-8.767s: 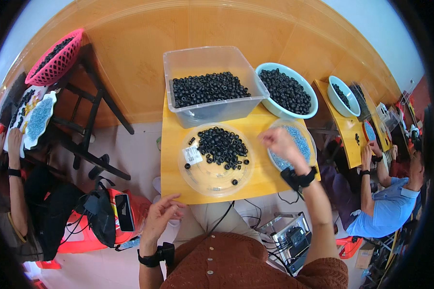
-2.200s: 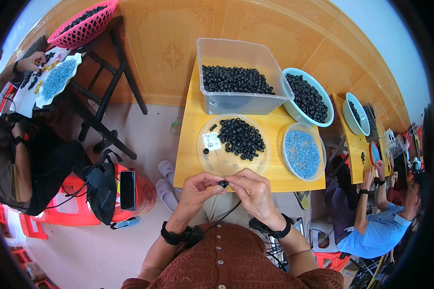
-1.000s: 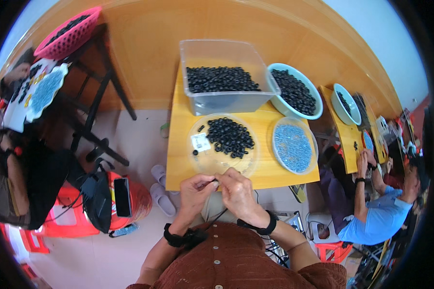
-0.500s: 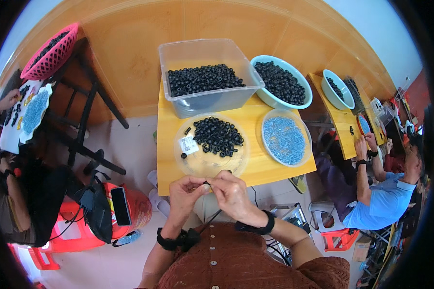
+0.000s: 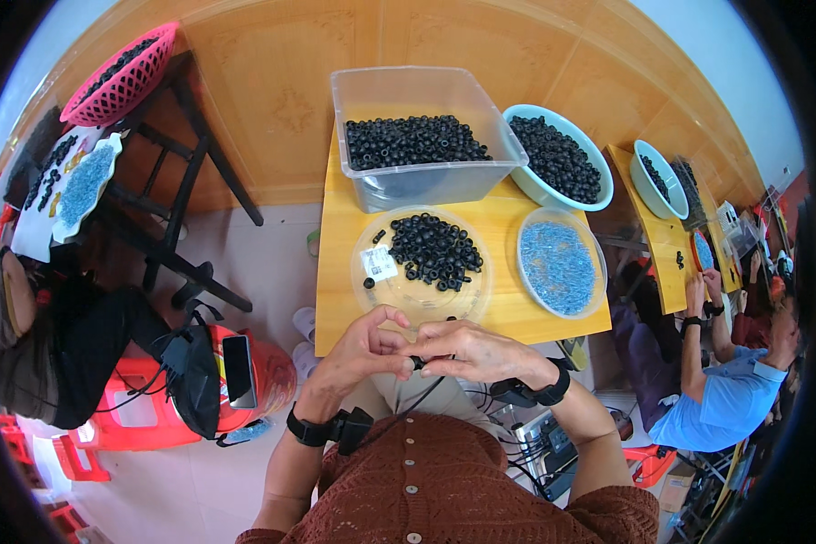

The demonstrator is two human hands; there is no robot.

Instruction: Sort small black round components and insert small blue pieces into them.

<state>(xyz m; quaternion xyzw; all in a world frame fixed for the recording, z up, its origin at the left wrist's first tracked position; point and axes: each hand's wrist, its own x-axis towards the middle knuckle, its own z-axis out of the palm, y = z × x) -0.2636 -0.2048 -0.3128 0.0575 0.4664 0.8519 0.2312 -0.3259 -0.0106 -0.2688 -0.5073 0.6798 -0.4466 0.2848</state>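
Note:
A small black ring-shaped part (image 5: 417,362) is held between the fingertips of both hands, in front of my body at the table's near edge. My left hand (image 5: 358,355) grips it from the left, its index finger raised and curled. My right hand (image 5: 485,352) pinches it from the right, covering much of it. Just beyond them, a clear round lid (image 5: 378,295) carries a pile of black ring-shaped parts (image 5: 437,252) and a white label (image 5: 378,263). Another black bit (image 5: 451,319) shows just above my right fingers.
A clear bin (image 5: 426,186) and a pale blue basin (image 5: 605,186) of black parts stand behind. Thin blue pieces (image 5: 558,258) fill a round dish at right. People sit on both sides, one in a blue shirt (image 5: 730,399). A phone (image 5: 238,367) rests on a red stool.
The view has shifted, so the table appears further right. My left index finger has lifted, and my right hand has turned flatter over the black part. At far left, the neighbour's hand has left the tray.

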